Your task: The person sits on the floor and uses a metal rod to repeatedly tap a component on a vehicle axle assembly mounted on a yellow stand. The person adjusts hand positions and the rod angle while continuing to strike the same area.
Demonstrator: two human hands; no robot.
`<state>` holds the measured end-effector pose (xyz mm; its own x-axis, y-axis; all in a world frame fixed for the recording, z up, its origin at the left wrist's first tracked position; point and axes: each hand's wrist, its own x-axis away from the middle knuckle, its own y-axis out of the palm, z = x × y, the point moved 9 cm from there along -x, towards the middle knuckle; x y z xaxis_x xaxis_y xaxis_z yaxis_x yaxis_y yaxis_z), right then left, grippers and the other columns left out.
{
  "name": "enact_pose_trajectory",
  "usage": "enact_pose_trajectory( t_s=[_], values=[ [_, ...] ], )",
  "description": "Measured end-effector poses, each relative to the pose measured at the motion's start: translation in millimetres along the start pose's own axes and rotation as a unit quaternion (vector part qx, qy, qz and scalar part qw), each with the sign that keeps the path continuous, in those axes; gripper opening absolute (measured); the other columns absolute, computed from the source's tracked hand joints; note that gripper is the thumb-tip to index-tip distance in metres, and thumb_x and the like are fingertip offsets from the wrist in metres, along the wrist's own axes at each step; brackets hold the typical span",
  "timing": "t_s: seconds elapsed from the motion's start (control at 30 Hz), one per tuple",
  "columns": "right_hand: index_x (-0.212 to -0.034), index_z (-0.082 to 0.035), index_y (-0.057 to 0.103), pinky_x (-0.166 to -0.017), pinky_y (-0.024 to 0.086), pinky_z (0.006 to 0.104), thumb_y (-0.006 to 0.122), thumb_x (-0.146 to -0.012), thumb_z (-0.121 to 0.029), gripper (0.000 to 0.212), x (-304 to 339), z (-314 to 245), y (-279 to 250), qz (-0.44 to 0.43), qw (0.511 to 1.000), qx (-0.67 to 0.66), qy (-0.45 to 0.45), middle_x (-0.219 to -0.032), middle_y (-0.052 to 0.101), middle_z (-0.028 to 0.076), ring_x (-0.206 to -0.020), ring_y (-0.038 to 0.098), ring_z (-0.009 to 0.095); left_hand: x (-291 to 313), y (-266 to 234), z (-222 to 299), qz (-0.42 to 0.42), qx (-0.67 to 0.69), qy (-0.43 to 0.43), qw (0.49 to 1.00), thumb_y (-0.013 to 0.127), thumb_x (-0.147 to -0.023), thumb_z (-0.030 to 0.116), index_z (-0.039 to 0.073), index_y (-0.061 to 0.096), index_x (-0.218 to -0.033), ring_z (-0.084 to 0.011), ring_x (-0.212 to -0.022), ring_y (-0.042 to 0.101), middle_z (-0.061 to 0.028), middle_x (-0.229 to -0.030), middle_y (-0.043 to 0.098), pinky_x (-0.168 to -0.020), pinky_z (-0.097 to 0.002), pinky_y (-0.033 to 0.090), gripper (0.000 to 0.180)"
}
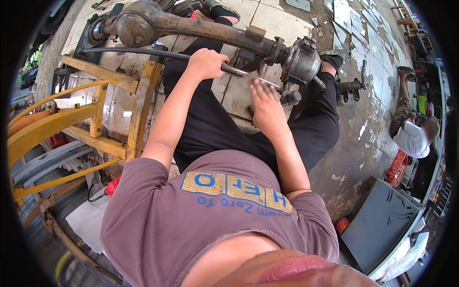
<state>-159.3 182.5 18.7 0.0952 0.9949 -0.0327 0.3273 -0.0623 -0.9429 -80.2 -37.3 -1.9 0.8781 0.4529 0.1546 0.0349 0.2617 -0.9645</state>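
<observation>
A long metal rod, dark at its left end and bright bare metal toward the right, slants across in front of my spread legs. My left hand is wrapped round it near its middle. My right hand lies across the bright part, fingers straight and close together, with the thumb hidden. At these fingertips a small brown scrap rests against the rod; its material is unclear. Just beyond the rod, a rusty vehicle axle housing stretches across, a cylindrical metal hub at its right end.
A yellow metal frame stands close on my left. Beyond the hub is a metal part with a lever. A grey cabinet is at lower right, and another person sits farther right. Broken tiles litter the far floor.
</observation>
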Motion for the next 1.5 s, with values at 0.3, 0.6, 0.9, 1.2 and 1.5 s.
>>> enact_pose_trajectory(
  t_s=[0.3,0.6,0.9,1.2,1.5],
  values=[
    [-0.16,-0.002,0.058,-0.128,0.044,0.0511,0.054,-0.088,0.008,0.073,13,-9,-2,-0.09,0.994,-0.061,0.016,-0.168,0.057,0.019,-0.158,0.05,0.041,-5,7,-7,0.033,0.005,0.021,0.999,0.085,-0.081,0.036,0.022,0.086,-0.111,-0.0346,-0.092,0.08,-0.0125,-0.09,0.082,-0.092,-0.0477,0.061,0.033],
    [-0.16,0.0,0.057,-0.132,0.04,0.0527,0.056,-0.086,0.009,0.074,7,-11,-81,0.089,0.993,-0.077,0.017,-0.171,0.052,0.021,-0.161,0.045,0.042,0,6,-8,0.016,-0.002,0.001,1.0,0.087,-0.077,0.037,0.024,0.087,-0.11,-0.0353,-0.092,0.079,-0.0123,-0.09,0.082,-0.09,-0.0486,0.06,0.035],
    [-0.167,0.007,0.042,-0.136,0.034,0.0535,0.06,-0.094,-0.009,0.077,-34,13,10,0.055,0.997,0.016,0.042,-0.174,0.045,0.029,-0.164,0.042,0.043,1,3,-7,0.021,0.005,-0.007,1.0,0.087,-0.078,0.035,0.025,0.088,-0.114,-0.0346,-0.098,0.079,-0.0128,-0.096,0.084,-0.096,-0.0481,0.061,0.037],
    [-0.163,0.004,0.049,-0.133,0.038,0.0548,0.056,-0.11,-0.025,0.061,-36,41,22,-0.012,0.995,0.055,0.077,-0.171,0.052,0.023,-0.161,0.048,0.038,-2,5,-4,0.016,0.006,-0.006,1.0,0.089,-0.078,0.036,0.024,0.088,-0.112,-0.0335,-0.098,0.079,-0.0124,-0.095,0.083,-0.096,-0.047,0.06,0.036],
    [-0.163,0.004,0.049,-0.129,0.043,0.0539,0.062,-0.106,-0.026,0.066,-41,42,8,-0.049,0.99,-0.056,0.119,-0.17,0.053,0.023,-0.158,0.052,0.038,-1,4,-5,0.01,-0.002,-0.003,1.0,0.089,-0.079,0.039,0.025,0.088,-0.113,-0.0333,-0.096,0.079,-0.012,-0.092,0.083,-0.096,-0.0462,0.06,0.037]
  ],
)
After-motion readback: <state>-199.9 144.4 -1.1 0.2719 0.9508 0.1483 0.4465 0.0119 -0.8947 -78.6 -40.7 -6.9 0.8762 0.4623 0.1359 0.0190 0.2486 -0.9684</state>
